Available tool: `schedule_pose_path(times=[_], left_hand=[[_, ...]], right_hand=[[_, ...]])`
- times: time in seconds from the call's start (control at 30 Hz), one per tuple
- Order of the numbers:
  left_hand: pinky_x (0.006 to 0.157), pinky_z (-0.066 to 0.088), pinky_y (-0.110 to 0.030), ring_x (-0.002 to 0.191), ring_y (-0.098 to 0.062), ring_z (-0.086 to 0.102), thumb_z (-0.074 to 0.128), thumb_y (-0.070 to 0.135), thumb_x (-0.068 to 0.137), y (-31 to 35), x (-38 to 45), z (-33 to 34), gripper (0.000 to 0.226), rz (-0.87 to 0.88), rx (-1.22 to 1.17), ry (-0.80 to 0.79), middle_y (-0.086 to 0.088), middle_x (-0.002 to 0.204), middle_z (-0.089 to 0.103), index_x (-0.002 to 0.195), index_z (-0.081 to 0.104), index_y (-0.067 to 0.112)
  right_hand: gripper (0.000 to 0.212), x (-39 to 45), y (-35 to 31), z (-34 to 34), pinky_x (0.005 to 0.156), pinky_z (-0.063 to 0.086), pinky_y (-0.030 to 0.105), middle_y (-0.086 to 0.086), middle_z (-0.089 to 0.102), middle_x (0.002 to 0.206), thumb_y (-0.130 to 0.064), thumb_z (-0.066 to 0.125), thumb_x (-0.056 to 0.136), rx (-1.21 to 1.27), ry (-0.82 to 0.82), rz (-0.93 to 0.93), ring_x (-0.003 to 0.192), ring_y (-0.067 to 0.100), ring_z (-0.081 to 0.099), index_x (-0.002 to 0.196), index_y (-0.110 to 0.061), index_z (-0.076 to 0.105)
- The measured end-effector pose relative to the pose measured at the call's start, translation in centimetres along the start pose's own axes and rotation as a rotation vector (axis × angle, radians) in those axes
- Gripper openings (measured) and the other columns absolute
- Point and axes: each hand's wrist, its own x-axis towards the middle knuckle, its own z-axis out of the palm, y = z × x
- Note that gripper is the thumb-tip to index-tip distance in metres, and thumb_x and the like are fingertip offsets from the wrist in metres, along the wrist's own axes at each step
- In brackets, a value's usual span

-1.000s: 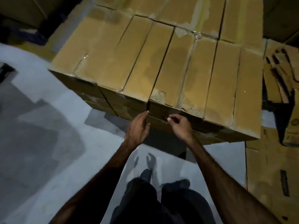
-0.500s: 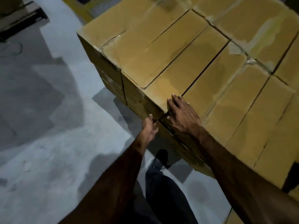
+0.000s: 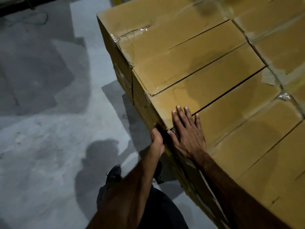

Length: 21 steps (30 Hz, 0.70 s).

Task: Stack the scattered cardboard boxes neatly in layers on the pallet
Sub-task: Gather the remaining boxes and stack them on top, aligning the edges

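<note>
A stack of brown cardboard boxes point(image 3: 206, 66) fills the right and upper part of the view, laid side by side in layers. The pallet under it is hidden. My right hand point(image 3: 186, 133) lies flat with straight fingers on the top of a box point(image 3: 239, 118) at the near edge, thumb at the corner. My left hand point(image 3: 156, 139) reaches to the side face of the stack just below that edge; its fingers are tucked against the cardboard and hidden, so their grip is unclear.
Grey concrete floor point(image 3: 49, 129) spreads to the left of the stack, with shadows on it. My dark shoe point(image 3: 113, 175) and trouser leg stand close to the stack's near side. A dark low object point(image 3: 24, 4) lies at the top left.
The view has swung closer to the stack's left corner. My right hand stays flat on the box top, slid slightly forward. My left hand has stayed at the side face.
</note>
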Motion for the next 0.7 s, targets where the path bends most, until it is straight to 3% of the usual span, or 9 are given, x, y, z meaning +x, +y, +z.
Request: schedule_pose_path(times=[0.13, 0.23, 0.3, 0.4, 0.5, 0.53, 0.63, 0.7], left_hand=[[0.089, 0.056, -0.041, 0.105, -0.029, 0.068, 0.029, 0.039, 0.115, 0.0, 0.0, 0.1, 0.055, 0.013, -0.064, -0.027, -0.017, 0.126, 0.07, 0.134, 0.067, 0.004], [0.077, 0.058, -0.034, 0.093, -0.024, 0.071, 0.026, 0.035, 0.115, -0.1, 0.1, 0.4, 0.053, 0.015, -0.096, -0.063, -0.01, 0.107, 0.075, 0.117, 0.07, 0.006], [0.07, 0.057, -0.031, 0.089, -0.021, 0.07, 0.024, 0.033, 0.116, 0.0, -0.2, 0.6, 0.053, 0.01, -0.099, -0.064, -0.007, 0.106, 0.076, 0.11, 0.071, 0.008], [0.068, 0.056, -0.031, 0.086, -0.02, 0.068, 0.024, 0.032, 0.116, -0.1, -0.6, 0.7, 0.052, 0.022, -0.088, -0.048, -0.014, 0.112, 0.074, 0.12, 0.068, 0.004], [0.064, 0.055, -0.029, 0.08, -0.017, 0.067, 0.022, 0.03, 0.117, -0.5, -0.3, 0.9, 0.051, 0.023, -0.074, -0.029, -0.008, 0.096, 0.073, 0.122, 0.066, 0.004], [0.065, 0.055, -0.029, 0.08, -0.018, 0.066, 0.022, 0.029, 0.117, -0.4, -0.4, 0.9, 0.052, 0.023, -0.079, -0.037, -0.009, 0.098, 0.072, 0.127, 0.065, 0.002], [0.069, 0.054, -0.03, 0.082, -0.018, 0.065, 0.022, 0.03, 0.117, 0.1, -1.1, 1.1, 0.054, 0.049, -0.018, -0.026, -0.02, 0.129, 0.068, 0.139, 0.059, -0.002], [0.075, 0.053, -0.03, 0.091, -0.022, 0.065, 0.021, 0.034, 0.117, 0.5, -1.6, 0.9, 0.053, 0.046, 0.028, -0.037, -0.017, 0.133, 0.066, 0.141, 0.057, 0.003]], right_hand=[[0.072, -0.1, 0.1, 0.7, 0.128, 0.006, 0.061, 0.002, 0.009, 0.176, -0.055, 0.038, 0.105, 0.006, 0.066, -0.029, 0.162, 0.024, 0.001, 0.166, -0.021, 0.022], [0.07, -0.1, 0.2, 1.0, 0.128, 0.007, 0.06, 0.001, 0.011, 0.175, -0.054, 0.041, 0.106, 0.018, 0.098, -0.035, 0.162, 0.024, 0.003, 0.166, -0.022, 0.025], [0.069, 0.0, 0.2, 1.1, 0.128, 0.009, 0.06, 0.001, 0.014, 0.175, -0.053, 0.042, 0.105, 0.033, 0.118, -0.031, 0.162, 0.024, 0.005, 0.165, -0.022, 0.029], [0.066, -0.1, 0.2, 1.3, 0.127, 0.011, 0.06, 0.003, 0.021, 0.173, -0.052, 0.044, 0.104, 0.058, 0.159, -0.03, 0.162, 0.025, 0.011, 0.162, -0.022, 0.036], [0.06, -0.3, 0.1, 1.5, 0.128, 0.011, 0.057, 0.004, 0.031, 0.17, -0.049, 0.046, 0.105, 0.114, 0.223, -0.033, 0.16, 0.026, 0.017, 0.157, -0.02, 0.045], [0.059, -0.4, 0.1, 1.6, 0.128, 0.011, 0.057, 0.004, 0.033, 0.169, -0.049, 0.047, 0.105, 0.126, 0.235, -0.033, 0.16, 0.026, 0.018, 0.156, -0.02, 0.047], [0.058, -0.4, 0.0, 1.6, 0.128, 0.012, 0.058, 0.003, 0.035, 0.168, -0.048, 0.048, 0.104, 0.128, 0.224, -0.029, 0.16, 0.026, 0.019, 0.155, -0.02, 0.049], [0.058, -0.4, 0.0, 1.5, 0.127, 0.013, 0.06, 0.002, 0.033, 0.169, -0.05, 0.047, 0.105, 0.122, 0.204, -0.03, 0.16, 0.025, 0.018, 0.156, -0.022, 0.048]])
